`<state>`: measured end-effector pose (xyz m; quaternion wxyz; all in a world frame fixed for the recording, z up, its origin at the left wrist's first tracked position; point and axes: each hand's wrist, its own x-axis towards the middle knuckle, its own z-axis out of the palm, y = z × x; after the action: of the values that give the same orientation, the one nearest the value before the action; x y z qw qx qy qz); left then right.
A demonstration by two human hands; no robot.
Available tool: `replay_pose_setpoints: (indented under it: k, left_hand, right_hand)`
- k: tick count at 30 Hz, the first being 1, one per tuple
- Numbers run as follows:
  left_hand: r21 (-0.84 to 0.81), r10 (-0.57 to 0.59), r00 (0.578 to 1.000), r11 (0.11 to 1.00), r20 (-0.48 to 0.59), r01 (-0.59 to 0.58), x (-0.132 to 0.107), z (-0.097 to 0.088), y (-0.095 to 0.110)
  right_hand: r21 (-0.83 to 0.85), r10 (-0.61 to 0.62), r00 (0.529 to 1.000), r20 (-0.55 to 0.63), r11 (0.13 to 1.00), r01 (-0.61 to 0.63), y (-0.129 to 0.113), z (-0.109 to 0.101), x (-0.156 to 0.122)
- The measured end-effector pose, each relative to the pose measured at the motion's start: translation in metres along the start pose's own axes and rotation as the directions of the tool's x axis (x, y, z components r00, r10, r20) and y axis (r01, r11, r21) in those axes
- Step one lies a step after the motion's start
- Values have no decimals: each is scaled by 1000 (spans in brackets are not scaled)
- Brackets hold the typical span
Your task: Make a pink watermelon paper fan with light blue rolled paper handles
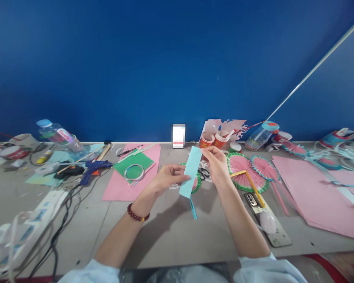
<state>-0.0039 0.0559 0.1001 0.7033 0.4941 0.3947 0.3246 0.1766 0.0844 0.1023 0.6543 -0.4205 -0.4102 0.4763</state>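
A light blue paper strip (191, 171) is held up at a tilt between both my hands, above the table. My left hand (172, 179) pinches its lower left side, thumb across the front. At the top right corner, my right hand (215, 161) grips the strip between thumb and fingers. A narrow darker blue strip (193, 209) hangs below the lower end; whether it is joined to the paper I cannot tell. Behind the hands lie black-handled scissors (204, 173) and a green-edged pleated paper piece (197, 184), partly hidden.
Pink and green pleated fans (243, 167), a phone (272, 226) and pink paper sheets (321, 192) lie to the right. On the left are a green sheet (134, 163), a blue glue gun (96, 167), a power strip (35, 228) and cables. Paper cups (207, 139) stand behind.
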Motion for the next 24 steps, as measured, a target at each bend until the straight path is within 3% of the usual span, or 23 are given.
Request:
replay_pose_setpoints:
  k: [18, 24]
  left_hand:
    - [-25, -7, 999, 1000, -45, 5, -3, 4, 5]
    - [-2, 20, 995, 1000, -101, -20, -2, 12, 2]
  right_hand:
    - [-91, -43, 999, -16, 995, 42, 2, -1, -1]
    - [-330, -177, 984, -10, 930, 164, 8, 4, -9]
